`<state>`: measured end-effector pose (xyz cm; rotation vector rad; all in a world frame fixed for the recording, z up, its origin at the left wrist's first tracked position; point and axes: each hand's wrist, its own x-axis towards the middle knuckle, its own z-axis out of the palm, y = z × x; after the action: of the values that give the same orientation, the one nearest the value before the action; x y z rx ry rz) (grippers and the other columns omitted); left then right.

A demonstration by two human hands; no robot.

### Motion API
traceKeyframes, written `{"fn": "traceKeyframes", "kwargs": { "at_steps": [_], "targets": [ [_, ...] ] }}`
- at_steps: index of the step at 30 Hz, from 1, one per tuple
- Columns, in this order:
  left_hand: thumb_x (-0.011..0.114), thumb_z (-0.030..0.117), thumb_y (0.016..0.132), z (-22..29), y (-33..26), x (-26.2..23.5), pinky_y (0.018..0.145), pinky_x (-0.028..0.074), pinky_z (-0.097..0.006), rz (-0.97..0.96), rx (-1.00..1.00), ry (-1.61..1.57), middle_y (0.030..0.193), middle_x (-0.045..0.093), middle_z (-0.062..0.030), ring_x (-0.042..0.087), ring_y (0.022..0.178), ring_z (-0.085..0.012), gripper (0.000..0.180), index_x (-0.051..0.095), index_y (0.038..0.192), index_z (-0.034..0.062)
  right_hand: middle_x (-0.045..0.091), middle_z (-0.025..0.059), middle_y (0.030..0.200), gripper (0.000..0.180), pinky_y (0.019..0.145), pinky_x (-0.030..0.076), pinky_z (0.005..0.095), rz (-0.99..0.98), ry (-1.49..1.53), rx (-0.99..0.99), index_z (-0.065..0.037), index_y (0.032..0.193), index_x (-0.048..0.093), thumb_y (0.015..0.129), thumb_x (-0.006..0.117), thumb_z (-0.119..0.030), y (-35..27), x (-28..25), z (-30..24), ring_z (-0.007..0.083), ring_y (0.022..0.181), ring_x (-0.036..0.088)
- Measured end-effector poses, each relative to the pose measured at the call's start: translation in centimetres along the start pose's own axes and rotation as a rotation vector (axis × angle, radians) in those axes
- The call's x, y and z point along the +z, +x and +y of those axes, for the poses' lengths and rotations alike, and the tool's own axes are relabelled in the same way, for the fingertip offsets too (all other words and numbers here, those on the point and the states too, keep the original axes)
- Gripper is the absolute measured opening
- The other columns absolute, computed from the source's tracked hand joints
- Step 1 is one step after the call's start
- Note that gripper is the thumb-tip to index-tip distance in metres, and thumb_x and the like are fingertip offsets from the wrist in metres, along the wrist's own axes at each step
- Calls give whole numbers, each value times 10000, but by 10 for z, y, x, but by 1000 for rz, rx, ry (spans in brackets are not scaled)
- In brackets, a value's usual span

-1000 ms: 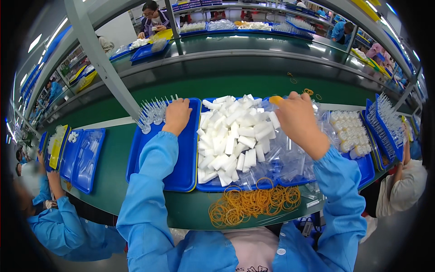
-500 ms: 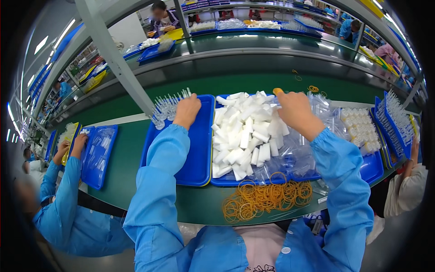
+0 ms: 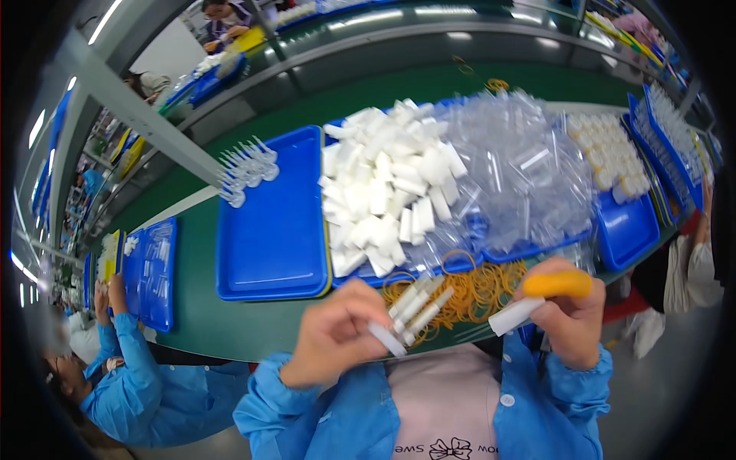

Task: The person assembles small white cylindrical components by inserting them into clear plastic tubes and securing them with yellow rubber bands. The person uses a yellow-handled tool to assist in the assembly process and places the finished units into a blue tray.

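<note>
My left hand [image 3: 337, 330] is closed near the table's front edge. A short whitish piece [image 3: 387, 339] sticks out from its fingertips. Beside it, several slim pale tubes [image 3: 418, 308] fan out, apparently from the same grip; motion smears where they are held. To the right, my right hand [image 3: 567, 326] pinches a short white tube [image 3: 515, 315] between thumb and forefinger, with an orange finger cot [image 3: 557, 284] on one finger. Behind the hands lies a heap of white tubes [image 3: 387, 172], left of a pile of clear plastic pieces [image 3: 517, 172]. Tangled orange rubber bands [image 3: 479, 303] lie under and behind the tubes.
A blue tray [image 3: 272, 253] at left carries clear stemmed pieces [image 3: 249, 169] along its far-left edge. White-and-yellow parts [image 3: 608, 149] stand at the right, before racks of clear pieces [image 3: 675, 130]. A grey post [image 3: 153, 115] slants across the left. A co-worker [image 3: 157, 391] sits at left.
Both hands have come back from the far side of the trays to the table's front edge. Small pale tubes now show at both hands. The view has tilted and shifted.
</note>
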<state>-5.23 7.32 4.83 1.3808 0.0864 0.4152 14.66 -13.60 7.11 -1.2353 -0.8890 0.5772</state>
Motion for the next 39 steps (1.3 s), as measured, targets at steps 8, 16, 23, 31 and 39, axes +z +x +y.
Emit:
{"fn": "traceKeyframes", "kwargs": {
  "at_steps": [8, 16, 23, 31, 39],
  "targets": [
    [699, -26, 781, -53, -15, 36, 780, 479, -261, -29, -101, -76, 1020, 503, -100, 550, 914, -149, 229, 618, 994, -14, 632, 119, 998, 265, 847, 484, 284, 228, 266, 302, 39, 1101, 557, 841, 591, 6, -6, -9, 50, 161, 914, 618],
    [661, -48, 801, -57, -16, 36, 823, 494, -289, -8, -150, -109, 1028, 492, -112, 556, 931, -164, 202, 608, 995, -32, 625, 104, 1011, 247, 811, 486, 249, 142, 375, 350, 25, 1105, 556, 868, 589, -33, -6, -5, 66, 140, 919, 614],
    [669, -55, 787, -57, -14, 34, 820, 499, -297, -43, -173, -95, 1027, 497, -114, 560, 925, -168, 209, 616, 988, -33, 629, 86, 960, 238, 796, 487, 236, 71, 389, 431, 13, 1087, 576, 864, 619, -57, -4, -4, 65, 129, 885, 616],
    [754, -24, 707, -52, -6, 47, 754, 485, -285, 98, -133, 98, 969, 583, -107, 581, 861, -170, 244, 664, 932, 1, 643, 55, 892, 150, 749, 474, 262, -47, 71, 231, 3, 938, 658, 823, 676, -91, -5, -1, 69, 135, 823, 606],
    [742, -52, 709, -63, -15, 35, 726, 510, -281, 177, 6, 240, 980, 555, -118, 580, 847, -166, 269, 630, 951, -18, 622, 88, 868, 224, 768, 437, 328, -6, -459, -176, -39, 977, 661, 772, 693, -123, 23, 15, 64, 224, 868, 567]
  ]
}}
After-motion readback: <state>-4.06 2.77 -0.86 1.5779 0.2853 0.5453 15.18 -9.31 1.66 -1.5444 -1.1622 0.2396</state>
